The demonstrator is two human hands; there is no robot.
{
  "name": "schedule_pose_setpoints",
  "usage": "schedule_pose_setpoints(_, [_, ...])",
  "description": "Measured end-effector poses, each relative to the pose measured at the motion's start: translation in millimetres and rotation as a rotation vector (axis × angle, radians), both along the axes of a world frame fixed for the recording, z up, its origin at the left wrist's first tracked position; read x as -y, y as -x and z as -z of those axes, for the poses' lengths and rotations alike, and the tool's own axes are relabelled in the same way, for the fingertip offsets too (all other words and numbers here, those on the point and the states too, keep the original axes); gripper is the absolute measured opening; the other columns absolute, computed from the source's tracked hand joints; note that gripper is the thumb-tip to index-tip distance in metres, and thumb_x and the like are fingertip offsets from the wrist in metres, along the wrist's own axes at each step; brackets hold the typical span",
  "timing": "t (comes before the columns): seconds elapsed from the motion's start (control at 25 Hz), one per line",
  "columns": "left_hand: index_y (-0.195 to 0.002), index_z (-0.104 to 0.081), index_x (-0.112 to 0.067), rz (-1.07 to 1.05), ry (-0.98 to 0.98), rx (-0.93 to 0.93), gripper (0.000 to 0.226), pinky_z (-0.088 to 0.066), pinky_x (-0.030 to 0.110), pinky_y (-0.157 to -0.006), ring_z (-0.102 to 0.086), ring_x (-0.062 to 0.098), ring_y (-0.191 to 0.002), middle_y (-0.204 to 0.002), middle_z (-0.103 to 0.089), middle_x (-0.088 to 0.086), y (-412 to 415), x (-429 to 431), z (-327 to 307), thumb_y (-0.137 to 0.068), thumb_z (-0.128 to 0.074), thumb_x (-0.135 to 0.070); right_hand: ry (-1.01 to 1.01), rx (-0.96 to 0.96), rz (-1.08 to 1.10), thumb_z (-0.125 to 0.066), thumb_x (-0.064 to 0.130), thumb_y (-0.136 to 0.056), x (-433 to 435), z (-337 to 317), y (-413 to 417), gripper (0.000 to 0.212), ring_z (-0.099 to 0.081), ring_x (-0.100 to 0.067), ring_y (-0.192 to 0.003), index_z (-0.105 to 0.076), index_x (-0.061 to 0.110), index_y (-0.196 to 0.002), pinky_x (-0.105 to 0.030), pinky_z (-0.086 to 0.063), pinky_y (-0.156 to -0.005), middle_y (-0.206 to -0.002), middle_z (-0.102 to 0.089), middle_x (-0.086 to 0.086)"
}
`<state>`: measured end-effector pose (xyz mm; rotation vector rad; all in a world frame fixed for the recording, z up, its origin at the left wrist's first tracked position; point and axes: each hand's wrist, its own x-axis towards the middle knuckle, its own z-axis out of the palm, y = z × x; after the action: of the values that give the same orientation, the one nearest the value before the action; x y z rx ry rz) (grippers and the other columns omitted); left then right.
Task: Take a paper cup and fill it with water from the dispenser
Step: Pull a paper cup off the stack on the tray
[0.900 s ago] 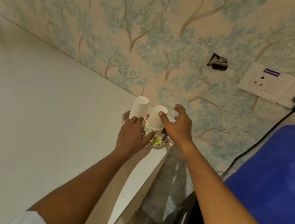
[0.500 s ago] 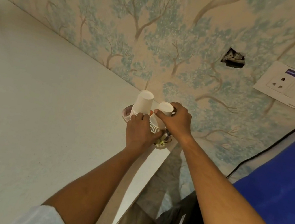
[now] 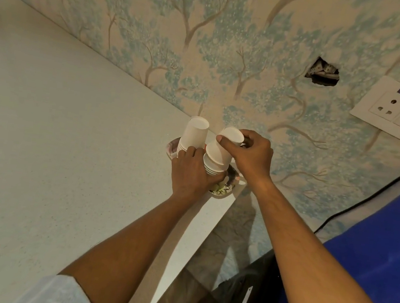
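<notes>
The top paper cup (image 3: 225, 146), upside down on the right-hand stack of cups (image 3: 213, 166), was pinched between the thumb and fingers of the right hand (image 3: 251, 156), at the far right corner of the white counter (image 3: 64, 158). The left hand (image 3: 192, 173) was curled around the base of that stack, apparently bracing it, its knuckles touching a second stack (image 3: 193, 135) just to the left. Both stacks stood on a patterned tray (image 3: 224, 192) near the wallpapered wall (image 3: 210, 37). The step in hand looked to be separating one cup from the nest. The next move would likely call for a straight upward pull while the left hand held the remaining cups down, then turning the cup upright. A blue shape (image 3: 380, 253) at the near right may have been the dispenser's bottle; that could not be told for certain.
</notes>
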<state>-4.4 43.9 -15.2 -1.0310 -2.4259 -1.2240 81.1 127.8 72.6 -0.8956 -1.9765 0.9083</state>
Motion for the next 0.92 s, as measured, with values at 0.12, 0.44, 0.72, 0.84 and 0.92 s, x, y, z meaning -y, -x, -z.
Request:
schedule_pose_setpoints(0.12, [-0.106, -0.065, -0.019, -0.006, -0.006, 0.008, 0.071, -0.053, 0.042, -0.084, -0.068, 0.026, -0.098, -0.103, -0.074, 0.004, 1, -2, 4, -0.065, -0.066, -0.078, -0.016, -0.003, -0.011, -0.091, 0.042, -0.070, -4, -8, 0, 0.041, -0.070, 0.000, -0.084, -0.077, 0.020, -0.101, -0.028, -0.060, -0.080, -0.091, -0.075, 0.010])
schedule_pose_setpoints(0.44, [-0.117, -0.062, -0.020, 0.022, 0.025, 0.016, 0.079, -0.050, 0.044, -0.094, -0.064, 0.025, -0.109, -0.115, -0.072, 0.003, 3, -2, 12, -0.065, -0.067, -0.079, 0.053, -0.275, -0.039, -0.088, 0.038, -0.078, 0, -30, -17, 0.036, -0.075, -0.013, -0.094, -0.074, 0.022, -0.106, -0.038, -0.064, -0.077, -0.104, -0.078, 0.002])
schedule_pose_setpoints(0.72, [-0.122, -0.061, -0.017, 0.112, -0.085, -0.018, 0.075, -0.046, 0.045, -0.091, -0.060, 0.029, -0.111, -0.119, -0.069, 0.007, -11, 24, 8, -0.069, -0.075, -0.068, 0.534, -0.638, -0.021, -0.081, 0.028, -0.087, 25, -28, -74, 0.040, -0.074, -0.016, -0.101, -0.069, 0.005, -0.118, -0.027, -0.061, -0.072, -0.110, -0.076, -0.005])
schedule_pose_setpoints(0.84, [-0.126, -0.059, -0.019, 0.155, -0.111, -0.035, 0.075, -0.049, 0.045, -0.089, -0.058, 0.027, -0.109, -0.119, -0.067, 0.005, -26, 40, -3, -0.071, -0.073, -0.068, 0.783, -0.729, -0.018, -0.078, 0.029, -0.089, 46, -8, -108, 0.031, -0.074, -0.021, -0.099, -0.069, 0.010, -0.112, -0.028, -0.061, -0.073, -0.111, -0.073, -0.010])
schedule_pose_setpoints(0.92, [-0.125, -0.061, -0.020, 0.245, -0.144, -0.027, 0.071, -0.050, 0.040, -0.085, -0.057, 0.024, -0.105, -0.118, -0.066, 0.004, -37, 51, -13, -0.072, -0.075, -0.066, 0.920, -0.796, -0.024, -0.076, 0.030, -0.090, 63, 5, -130, 0.030, -0.073, -0.024, -0.100, -0.069, 0.011, -0.112, -0.031, -0.062, -0.075, -0.110, -0.073, -0.013])
